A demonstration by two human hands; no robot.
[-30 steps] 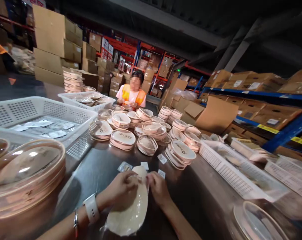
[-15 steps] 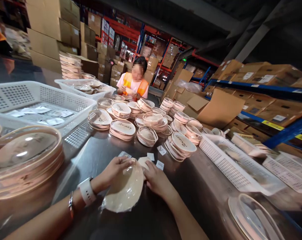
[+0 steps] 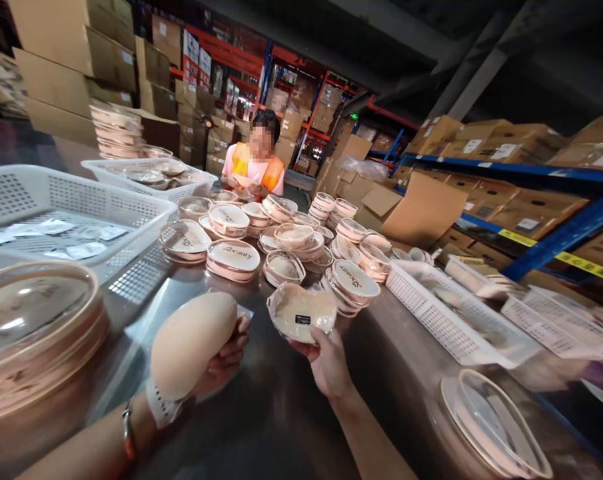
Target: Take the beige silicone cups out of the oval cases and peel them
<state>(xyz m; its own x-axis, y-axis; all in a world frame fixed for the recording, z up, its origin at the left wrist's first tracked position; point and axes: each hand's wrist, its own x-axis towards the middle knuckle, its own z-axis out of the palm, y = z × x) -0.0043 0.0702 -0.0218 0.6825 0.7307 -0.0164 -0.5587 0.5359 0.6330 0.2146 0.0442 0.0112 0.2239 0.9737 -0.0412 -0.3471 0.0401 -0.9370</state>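
Observation:
A smooth beige oval pad (image 3: 194, 343) rests in my left hand (image 3: 226, 360), its outer face turned up and covering most of the palm. My right hand (image 3: 324, 357) pinches a beige pad in clear plastic film (image 3: 301, 313) with a small black label, held up in front of the round boxes. The two hands are apart over the dark metal table (image 3: 266, 413). Round clear-lidded boxes with pink sides (image 3: 234, 257) stand in stacks just beyond the hands. A white packet partly shows behind my left fingers.
A white basket (image 3: 146, 217) with flat packets lies at the left, beside a large box stack (image 3: 36, 327). Another white basket (image 3: 431, 320) and lidded boxes (image 3: 496, 427) are at the right. Across the table sits a person in an orange vest (image 3: 254, 167).
My hands have moved apart. My left hand now holds the bare pad, and the film-covered pad is in my right hand. The view has shifted slightly.

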